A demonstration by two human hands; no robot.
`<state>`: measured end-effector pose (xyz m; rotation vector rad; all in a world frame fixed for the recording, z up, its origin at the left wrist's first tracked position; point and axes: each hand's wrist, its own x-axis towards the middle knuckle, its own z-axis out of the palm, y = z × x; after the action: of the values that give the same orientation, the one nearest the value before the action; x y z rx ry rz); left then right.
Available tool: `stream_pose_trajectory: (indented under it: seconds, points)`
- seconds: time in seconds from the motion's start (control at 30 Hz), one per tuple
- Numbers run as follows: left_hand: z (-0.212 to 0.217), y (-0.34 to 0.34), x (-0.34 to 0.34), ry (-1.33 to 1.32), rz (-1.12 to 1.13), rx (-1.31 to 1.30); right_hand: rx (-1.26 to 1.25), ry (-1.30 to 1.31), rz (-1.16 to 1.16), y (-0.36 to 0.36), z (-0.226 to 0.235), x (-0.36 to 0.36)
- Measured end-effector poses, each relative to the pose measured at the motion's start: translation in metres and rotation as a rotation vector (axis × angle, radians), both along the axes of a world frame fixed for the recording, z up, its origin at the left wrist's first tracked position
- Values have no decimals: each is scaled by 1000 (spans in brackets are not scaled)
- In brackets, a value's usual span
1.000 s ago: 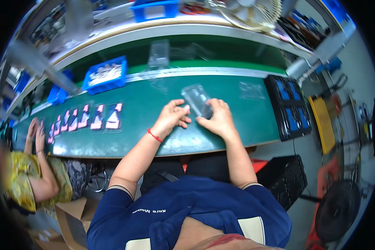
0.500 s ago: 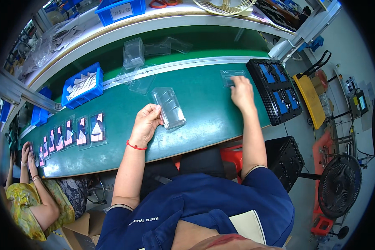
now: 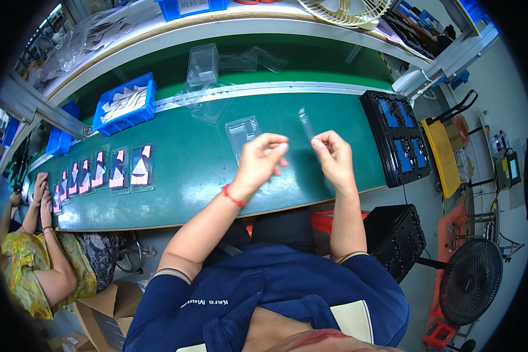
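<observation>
Our right hand (image 3: 335,159) pinches a thin clear plastic piece (image 3: 305,121) above the table (image 3: 188,164). Our left hand (image 3: 263,159), loosely spread, is beside the clear tray (image 3: 237,130) lying there; whether they touch, we cannot tell. We should hold the piece by its edge, without flexing it.
</observation>
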<state>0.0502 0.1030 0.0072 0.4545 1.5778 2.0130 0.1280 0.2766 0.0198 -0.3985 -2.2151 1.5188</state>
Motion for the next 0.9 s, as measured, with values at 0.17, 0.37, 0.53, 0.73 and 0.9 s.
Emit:
stream_pose_trajectory:
  seconds: [0.17,0.37,0.53,0.73,0.9]
  points:
    - [-12,25,5,-108,-20,196,-54,37,88,-17,-7,-2]
    - [-11,41,12,-144,18,223,-59,126,-46,-10,-11,9]
    - [-6,51,-2,-204,48,112,278,-12,-354,39,6,22]
    - [7,27,-6,-151,46,-24,779,-107,-487,52,-21,8]
    - [9,-37,-22,216,449,45,646,132,-50,-51,7,-25]
